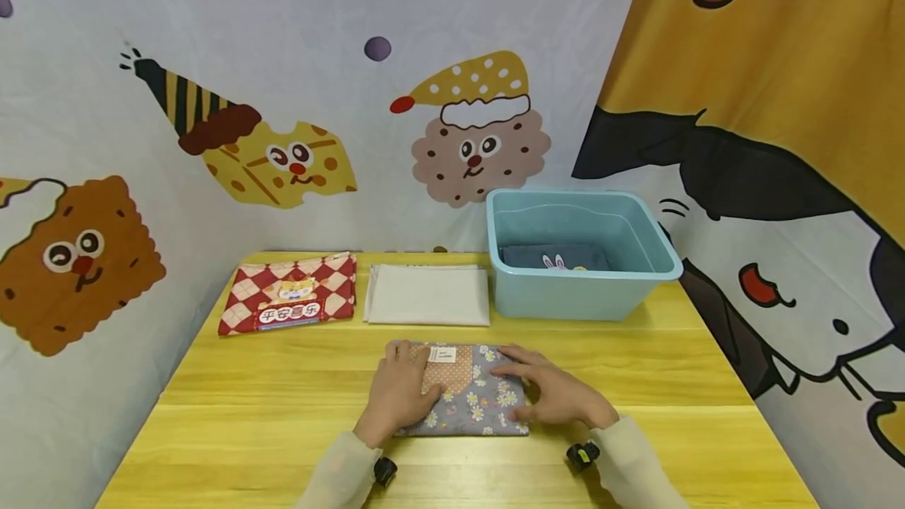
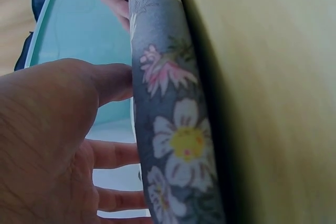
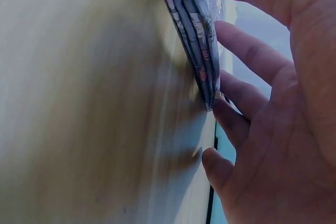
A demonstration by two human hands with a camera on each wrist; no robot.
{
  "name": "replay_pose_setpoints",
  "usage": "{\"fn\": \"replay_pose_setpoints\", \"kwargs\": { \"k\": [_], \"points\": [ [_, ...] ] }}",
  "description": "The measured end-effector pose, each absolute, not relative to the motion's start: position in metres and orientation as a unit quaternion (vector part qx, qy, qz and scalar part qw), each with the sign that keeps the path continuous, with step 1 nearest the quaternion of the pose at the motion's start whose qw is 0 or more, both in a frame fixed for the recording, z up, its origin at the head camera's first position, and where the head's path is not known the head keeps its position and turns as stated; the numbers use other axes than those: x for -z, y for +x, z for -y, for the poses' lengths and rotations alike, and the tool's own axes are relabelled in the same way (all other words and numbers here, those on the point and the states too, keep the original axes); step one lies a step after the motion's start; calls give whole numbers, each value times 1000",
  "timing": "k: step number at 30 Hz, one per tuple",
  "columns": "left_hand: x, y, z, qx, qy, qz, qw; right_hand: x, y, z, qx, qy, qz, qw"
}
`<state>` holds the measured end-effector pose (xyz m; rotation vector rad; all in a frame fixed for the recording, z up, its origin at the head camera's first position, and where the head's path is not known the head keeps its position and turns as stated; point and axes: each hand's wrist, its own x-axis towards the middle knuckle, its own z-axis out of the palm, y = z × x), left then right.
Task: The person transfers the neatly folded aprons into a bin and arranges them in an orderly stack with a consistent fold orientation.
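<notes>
A folded grey floral cloth [image 1: 481, 412] with daisies, an orange dotted patch and a small white label lies flat near the front of the table. My left hand [image 1: 400, 387] rests on its left side, thumb and fingertips touching the top. Over the right side spreads my right hand [image 1: 555, 389], its fingers extended onto the cloth. In the left wrist view, the rounded front fold of the cloth [image 2: 170, 98] faces the camera. Several stacked layers of the cloth [image 3: 191, 35] show at its edge in the right wrist view, next to the right fingers.
Behind the cloth lie a folded red-and-white checked cloth [image 1: 290, 294] at the left and a folded off-white cloth [image 1: 428, 295] in the middle. A light blue bin [image 1: 576, 294] stands at the back right with a dark folded cloth [image 1: 526, 256] inside. A printed curtain [image 1: 304, 38] hangs behind the table.
</notes>
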<state>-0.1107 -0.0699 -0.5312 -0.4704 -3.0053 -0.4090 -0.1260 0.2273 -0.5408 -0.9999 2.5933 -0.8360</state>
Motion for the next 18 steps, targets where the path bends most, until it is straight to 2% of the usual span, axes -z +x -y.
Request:
{"fn": "replay_pose_setpoints", "kwargs": {
  "k": [7,13,18],
  "points": [
    [529,-112,75,169,-170,970,36,536,-123,-227,305,-311,-888,146],
    [525,-118,94,283,-160,946,9,524,-122,-222,322,-263,-903,107],
    [523,-121,109,359,-127,925,13,519,-122,-220,338,-196,-915,98]
  ]
}}
